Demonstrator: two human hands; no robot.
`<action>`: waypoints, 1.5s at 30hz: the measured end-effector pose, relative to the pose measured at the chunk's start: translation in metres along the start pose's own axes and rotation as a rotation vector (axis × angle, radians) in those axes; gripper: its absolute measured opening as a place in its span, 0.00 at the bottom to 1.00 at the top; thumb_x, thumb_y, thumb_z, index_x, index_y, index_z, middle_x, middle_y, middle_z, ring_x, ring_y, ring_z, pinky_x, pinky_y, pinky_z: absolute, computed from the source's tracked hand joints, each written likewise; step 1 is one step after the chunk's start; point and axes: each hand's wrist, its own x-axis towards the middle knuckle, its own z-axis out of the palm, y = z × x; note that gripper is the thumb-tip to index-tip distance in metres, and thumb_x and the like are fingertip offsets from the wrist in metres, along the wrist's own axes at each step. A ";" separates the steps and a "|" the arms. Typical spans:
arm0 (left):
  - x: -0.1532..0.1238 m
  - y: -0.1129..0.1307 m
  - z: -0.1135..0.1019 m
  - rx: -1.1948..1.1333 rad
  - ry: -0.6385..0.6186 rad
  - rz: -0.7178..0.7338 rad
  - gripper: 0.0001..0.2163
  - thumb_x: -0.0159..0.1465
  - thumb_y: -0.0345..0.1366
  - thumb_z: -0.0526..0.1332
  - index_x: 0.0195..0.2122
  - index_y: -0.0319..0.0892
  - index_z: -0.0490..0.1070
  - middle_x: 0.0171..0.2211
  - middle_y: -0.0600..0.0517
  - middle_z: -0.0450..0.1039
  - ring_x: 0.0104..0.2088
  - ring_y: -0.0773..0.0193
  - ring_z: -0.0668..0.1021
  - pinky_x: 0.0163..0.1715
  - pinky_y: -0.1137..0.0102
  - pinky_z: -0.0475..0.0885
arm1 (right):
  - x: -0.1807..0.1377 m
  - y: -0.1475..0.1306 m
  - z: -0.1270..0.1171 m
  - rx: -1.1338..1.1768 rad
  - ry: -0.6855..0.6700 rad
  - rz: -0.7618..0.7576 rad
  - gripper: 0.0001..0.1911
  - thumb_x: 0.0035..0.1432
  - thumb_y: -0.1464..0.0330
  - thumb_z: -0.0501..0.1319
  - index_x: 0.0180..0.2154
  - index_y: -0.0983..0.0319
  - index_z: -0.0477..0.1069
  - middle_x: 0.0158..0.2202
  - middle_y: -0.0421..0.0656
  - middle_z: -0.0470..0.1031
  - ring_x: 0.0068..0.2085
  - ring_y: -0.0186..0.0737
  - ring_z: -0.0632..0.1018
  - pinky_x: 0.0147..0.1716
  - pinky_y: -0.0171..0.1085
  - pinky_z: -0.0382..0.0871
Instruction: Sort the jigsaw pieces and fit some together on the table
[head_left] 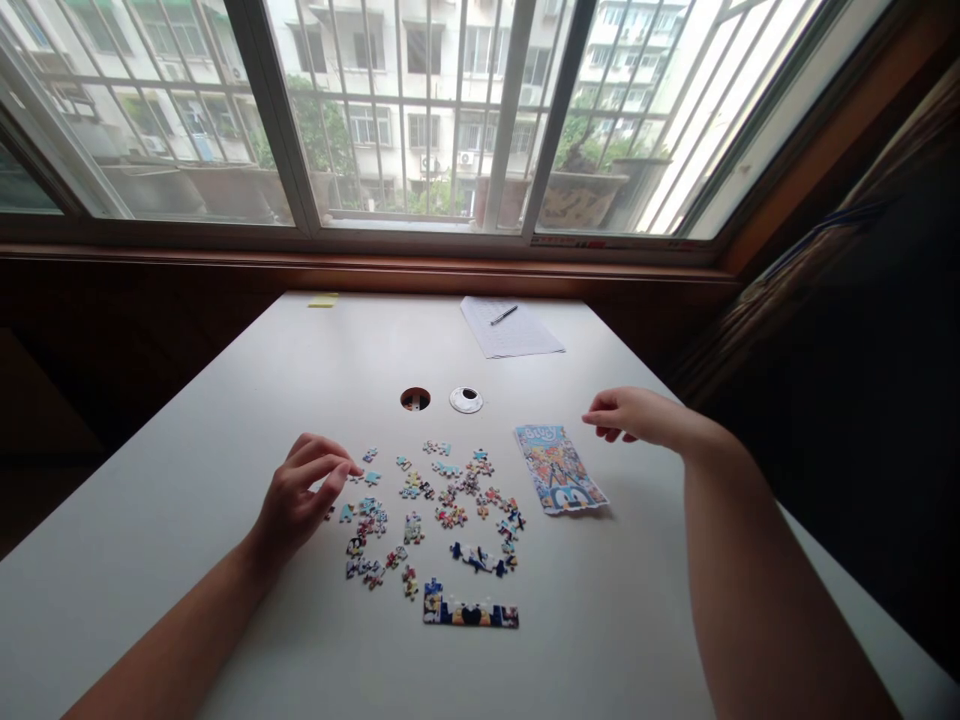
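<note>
Because the loose puzzle pieces [451,517] look like thin, stiff card, they should feel nearly weightless and may skid if you nudge them on the smooth tabletop [315,380]. They lie scattered between your hands, mostly nearer the left one. Take each by opposite edges across its body (the little tabs would probably bend or fray first) and tip one side up if it lies too flat to grip. Your left hand [300,495] is over the left fringe of the scatter, thumb and index finger close together; you cannot tell from here whether they pinch a piece. Your right hand [637,412] hovers beside the picture sheet [562,470], fingers loosely curled, with nothing visible in them. That sheet seems soft and easily creased, so hold it by a side. Nearest you, the joined strip [487,616] would likely hinge apart if lifted by one end; slide it flat instead.
</note>
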 end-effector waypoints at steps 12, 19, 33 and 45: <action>0.001 0.001 -0.001 0.005 0.001 -0.018 0.12 0.70 0.33 0.58 0.33 0.45 0.80 0.33 0.49 0.76 0.40 0.57 0.73 0.41 0.62 0.72 | 0.016 0.031 0.012 0.101 -0.068 0.170 0.22 0.46 0.53 0.75 0.26 0.62 0.71 0.26 0.49 0.78 0.27 0.40 0.79 0.27 0.36 0.75; 0.001 0.002 0.000 0.001 0.007 0.001 0.11 0.69 0.31 0.58 0.33 0.45 0.80 0.33 0.50 0.75 0.40 0.58 0.74 0.41 0.62 0.71 | 0.021 0.039 0.016 0.113 -0.061 0.176 0.26 0.43 0.47 0.75 0.26 0.61 0.71 0.23 0.47 0.76 0.22 0.38 0.76 0.22 0.36 0.72; 0.000 0.001 -0.001 0.003 0.002 0.003 0.11 0.70 0.30 0.58 0.33 0.44 0.79 0.33 0.50 0.75 0.40 0.58 0.73 0.41 0.63 0.71 | 0.050 0.084 0.025 0.268 0.020 0.063 0.24 0.52 0.48 0.70 0.26 0.61 0.69 0.23 0.46 0.74 0.20 0.35 0.73 0.19 0.35 0.66; -0.001 0.000 -0.001 0.011 0.004 -0.024 0.12 0.70 0.31 0.58 0.33 0.44 0.80 0.34 0.49 0.75 0.40 0.58 0.74 0.42 0.63 0.71 | 0.059 0.098 0.041 0.125 0.582 -0.111 0.20 0.61 0.49 0.58 0.30 0.58 0.74 0.24 0.41 0.76 0.24 0.40 0.75 0.28 0.39 0.66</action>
